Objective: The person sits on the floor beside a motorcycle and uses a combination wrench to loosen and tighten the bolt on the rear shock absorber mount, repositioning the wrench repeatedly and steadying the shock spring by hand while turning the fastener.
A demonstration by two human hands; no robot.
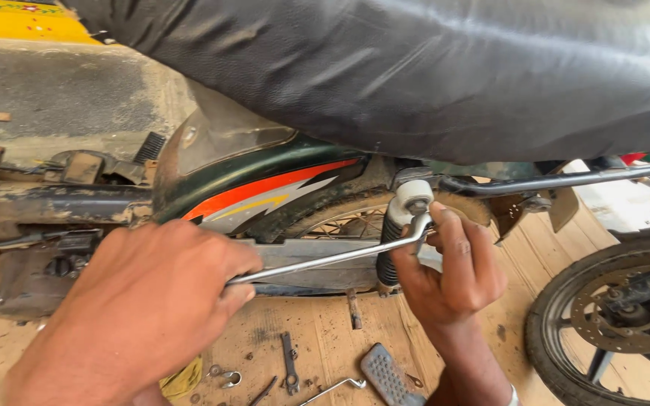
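While the left hand is clenched around one end of a long, thin, silver metal wrench, the right hand grips the other end, its fingers wrapped round the tool's bent head just below the top of the rear shock absorber, a black coil spring with a pale grey metal cap. The wrench runs slantwise across the side of the motorcycle, rising from the left hand toward the shock's upper mount, where its head meets the fitting. Both hands are closed on the same tool.

Above them spreads the wide black vinyl seat, wrinkled and glossy. Beneath it sits a dark green side panel with orange, yellow and white stripes, and behind the wrench the spoked rear wheel shows partly. A grey tubular grab rail runs rightward from the shock. At the right edge stands another black tyre with a perforated brake disc.

On the wooden plank floor below lie a small dark spanner, a bent silver bar and a grey ribbed footrest pad, all near each other and apart from the hands.
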